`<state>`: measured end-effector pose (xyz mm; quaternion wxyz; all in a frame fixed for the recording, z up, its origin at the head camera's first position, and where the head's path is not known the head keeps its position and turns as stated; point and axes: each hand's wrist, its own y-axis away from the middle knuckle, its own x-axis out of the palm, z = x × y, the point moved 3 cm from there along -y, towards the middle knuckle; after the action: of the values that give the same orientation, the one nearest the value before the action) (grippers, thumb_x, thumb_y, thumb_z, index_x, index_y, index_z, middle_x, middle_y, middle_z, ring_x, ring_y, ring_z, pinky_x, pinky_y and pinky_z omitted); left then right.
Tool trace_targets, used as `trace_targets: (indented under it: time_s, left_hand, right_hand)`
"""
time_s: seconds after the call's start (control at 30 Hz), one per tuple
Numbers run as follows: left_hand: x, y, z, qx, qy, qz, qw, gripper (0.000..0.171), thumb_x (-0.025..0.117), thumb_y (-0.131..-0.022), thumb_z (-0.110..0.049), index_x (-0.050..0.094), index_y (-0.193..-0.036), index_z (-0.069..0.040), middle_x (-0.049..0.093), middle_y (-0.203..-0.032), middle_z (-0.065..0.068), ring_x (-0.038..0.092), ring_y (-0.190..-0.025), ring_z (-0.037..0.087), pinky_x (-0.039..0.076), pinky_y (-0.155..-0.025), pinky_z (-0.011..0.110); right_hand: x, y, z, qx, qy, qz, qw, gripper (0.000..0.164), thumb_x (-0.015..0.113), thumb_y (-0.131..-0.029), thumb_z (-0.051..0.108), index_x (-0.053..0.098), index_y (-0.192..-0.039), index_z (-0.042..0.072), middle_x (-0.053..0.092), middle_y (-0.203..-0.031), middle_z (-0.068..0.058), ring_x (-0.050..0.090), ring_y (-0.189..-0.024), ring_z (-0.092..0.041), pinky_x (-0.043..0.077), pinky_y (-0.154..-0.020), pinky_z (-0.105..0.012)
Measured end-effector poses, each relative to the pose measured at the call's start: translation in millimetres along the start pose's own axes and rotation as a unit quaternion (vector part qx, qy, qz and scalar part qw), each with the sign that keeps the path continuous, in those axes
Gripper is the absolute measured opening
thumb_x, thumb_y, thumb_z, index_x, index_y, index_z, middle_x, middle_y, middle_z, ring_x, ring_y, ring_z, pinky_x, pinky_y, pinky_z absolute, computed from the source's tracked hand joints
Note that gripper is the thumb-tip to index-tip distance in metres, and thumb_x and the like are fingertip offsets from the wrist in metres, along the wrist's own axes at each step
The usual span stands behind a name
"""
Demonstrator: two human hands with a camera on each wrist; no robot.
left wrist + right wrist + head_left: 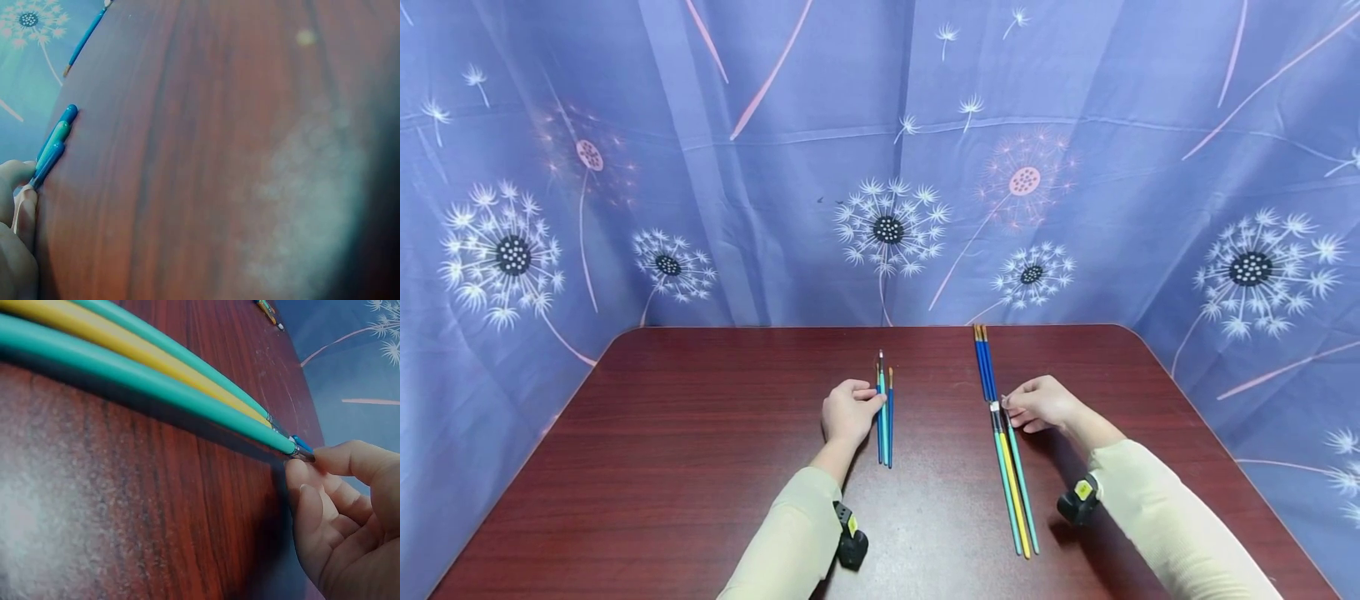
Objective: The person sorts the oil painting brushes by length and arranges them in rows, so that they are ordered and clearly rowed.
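Left of the table's middle, my left hand pinches a small group of paintbrushes, two blue and one teal, bristles pointing away. Their rounded handle ends show in the left wrist view, beside the fingertips. My right hand pinches a teal paintbrush near its metal ferrule, between thumb and forefinger. Alongside it lie a yellow paintbrush and another teal paintbrush. The right fingertips cover the held brush's bristle end in the right wrist view.
Two blue paintbrushes lie beyond the longer ones, bristles at the far edge of the dark red wooden table. A blue dandelion-print curtain hangs behind the table and along both sides.
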<state>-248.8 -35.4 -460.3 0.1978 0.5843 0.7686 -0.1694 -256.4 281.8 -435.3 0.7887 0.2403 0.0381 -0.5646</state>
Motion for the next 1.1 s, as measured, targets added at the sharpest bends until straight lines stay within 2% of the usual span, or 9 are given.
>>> trace_targets:
  time_s: [0.13, 0.23, 0.33, 0.6, 1.1]
  left_hand:
    - [-0.3, 0.5, 0.0, -0.002, 0.002, 0.003, 1.0000, 0.032, 0.078, -0.077, -0.029, 0.069, -0.102, -0.013, 0.075, -0.090, -0.004, 0.071, -0.081, 0.012, 0.051, -0.076, 0.033]
    - [0.0, 0.5, 0.2, 0.000, 0.002, 0.002, 1.0000, 0.032, 0.078, -0.077, -0.029, 0.069, -0.103, -0.013, 0.075, -0.091, -0.004, 0.071, -0.082, 0.012, 0.052, -0.077, 0.034]
    - [0.3, -0.1, 0.2, 0.004, -0.002, -0.001, 1.0000, 0.032, 0.078, -0.077, -0.030, 0.069, -0.103, -0.013, 0.075, -0.090, -0.004, 0.071, -0.082, 0.012, 0.052, -0.077, 0.034]
    - [0.2, -2.1, -1.2, 0.003, -0.004, -0.004, 1.0000, 0.031, 0.078, -0.076, -0.029, 0.069, -0.101, -0.014, 0.075, -0.089, -0.005, 0.071, -0.082, 0.011, 0.051, -0.077, 0.033]
    - [1.0, -1.1, 1.0, -0.005, -0.009, 0.002, 0.9999, 0.032, 0.078, -0.077, -0.031, 0.069, -0.102, -0.015, 0.075, -0.090, -0.006, 0.071, -0.082, 0.011, 0.051, -0.078, 0.034]
  right_hand:
    - [4.7, 2.8, 5.1, 0.024, 0.010, -0.017, 1.000, 0.025, 0.060, -0.085, 0.010, 0.063, -0.097, -0.011, 0.069, -0.067, -0.002, 0.066, -0.060, -0.009, 0.053, -0.053, -0.025]
    - [6.6, 2.2, 5.5, 0.038, 0.012, -0.031, 0.999, 0.025, 0.058, -0.085, 0.008, 0.062, -0.099, -0.013, 0.069, -0.067, -0.001, 0.065, -0.060, -0.009, 0.052, -0.053, -0.025]
    - [6.0, -0.2, 3.1, 0.039, 0.009, -0.035, 0.999, 0.023, 0.060, -0.085, 0.009, 0.064, -0.098, -0.010, 0.069, -0.067, 0.000, 0.065, -0.059, -0.008, 0.053, -0.052, -0.025]
    - [4.6, -1.0, 3.0, 0.035, 0.002, -0.029, 0.999, 0.027, 0.053, -0.089, 0.008, 0.061, -0.103, -0.014, 0.071, -0.076, -0.004, 0.066, -0.061, -0.007, 0.054, -0.054, -0.025]
    - [3.6, -3.0, 0.5, 0.046, -0.001, -0.041, 0.998, 0.032, 0.053, -0.092, 0.014, 0.060, -0.108, -0.013, 0.070, -0.075, -0.002, 0.066, -0.062, -0.008, 0.055, -0.056, -0.027]
